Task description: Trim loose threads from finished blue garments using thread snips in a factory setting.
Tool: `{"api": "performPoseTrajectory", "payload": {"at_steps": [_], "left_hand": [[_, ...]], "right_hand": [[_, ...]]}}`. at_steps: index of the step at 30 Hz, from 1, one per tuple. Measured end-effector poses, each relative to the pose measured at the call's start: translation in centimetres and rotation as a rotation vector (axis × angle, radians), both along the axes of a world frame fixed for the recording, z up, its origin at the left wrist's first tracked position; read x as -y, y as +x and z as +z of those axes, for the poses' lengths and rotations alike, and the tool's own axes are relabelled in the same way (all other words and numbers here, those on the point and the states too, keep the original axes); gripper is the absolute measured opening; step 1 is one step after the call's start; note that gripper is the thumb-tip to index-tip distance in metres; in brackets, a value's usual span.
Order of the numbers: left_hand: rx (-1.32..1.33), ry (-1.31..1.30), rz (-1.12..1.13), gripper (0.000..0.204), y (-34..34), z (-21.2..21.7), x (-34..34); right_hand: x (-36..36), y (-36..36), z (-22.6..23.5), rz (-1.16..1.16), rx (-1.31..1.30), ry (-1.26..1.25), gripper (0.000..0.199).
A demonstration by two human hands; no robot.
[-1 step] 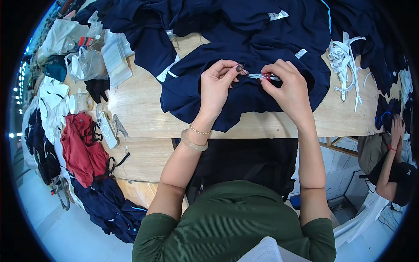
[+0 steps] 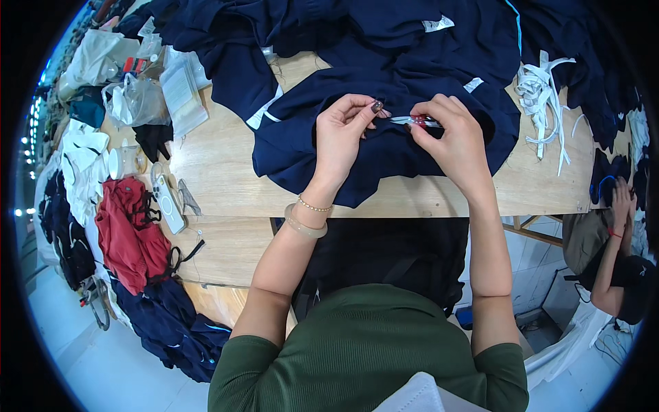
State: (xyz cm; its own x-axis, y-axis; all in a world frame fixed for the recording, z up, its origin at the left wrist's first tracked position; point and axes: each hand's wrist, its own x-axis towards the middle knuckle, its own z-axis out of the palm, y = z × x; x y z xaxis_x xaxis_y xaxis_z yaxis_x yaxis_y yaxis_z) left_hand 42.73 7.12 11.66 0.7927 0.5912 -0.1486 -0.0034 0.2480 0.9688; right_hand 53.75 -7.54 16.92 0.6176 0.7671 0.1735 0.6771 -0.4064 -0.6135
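Note:
A navy garment (image 2: 405, 156) lies spread in front of me near the table's front edge. My left hand (image 2: 341, 134) is closed, with thumb and forefinger pinching a small bit of the cloth; the exact spot between the fingertips is partly hidden. Facing it, my right hand (image 2: 449, 130) is shut on slim silver thread snips (image 2: 401, 120), whose pointed end reaches left toward the left fingertips, just above the cloth. The fingers cover most of their handle. A small white label (image 2: 473, 84) sits on the garment beyond my right hand.
More navy garments (image 2: 384, 31) heap across the back of the wooden table (image 2: 233, 192). White tapes (image 2: 542, 89) lie at the right. Plastic bags (image 2: 134, 99), a phone (image 2: 168, 204) and a red cloth bag (image 2: 130, 233) are at left. Another person's arm (image 2: 609, 254) shows far right.
My hands, the snips and the garment look the same. At the far right, the other person's hands have shifted slightly.

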Motion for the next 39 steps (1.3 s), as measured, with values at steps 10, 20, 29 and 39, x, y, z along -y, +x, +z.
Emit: {"api": "performPoseTrajectory", "payload": {"at_steps": [10, 20, 29, 39], "left_hand": [[0.005, -0.004, -0.002, 0.011, 0.0, -0.1, 0.1], [-0.009, -0.008, -0.002, 0.011, 0.0, -0.1, 0.2], [0.012, -0.021, -0.012, 0.011, 0.0, -0.1, 0.3], [0.032, -0.021, 0.001, 0.011, 0.2, 0.1, 0.3]], "right_hand": [[-0.4, -0.1, -0.1, 0.014, 0.027, -0.014, 0.014], [-0.2, 0.0, -0.1, 0.011, 0.004, -0.022, 0.014], [-0.5, -0.1, -0.4, 0.023, 0.030, -0.035, 0.014], [0.9, 0.1, 0.9, -0.019, 0.005, -0.028, 0.014]]}}
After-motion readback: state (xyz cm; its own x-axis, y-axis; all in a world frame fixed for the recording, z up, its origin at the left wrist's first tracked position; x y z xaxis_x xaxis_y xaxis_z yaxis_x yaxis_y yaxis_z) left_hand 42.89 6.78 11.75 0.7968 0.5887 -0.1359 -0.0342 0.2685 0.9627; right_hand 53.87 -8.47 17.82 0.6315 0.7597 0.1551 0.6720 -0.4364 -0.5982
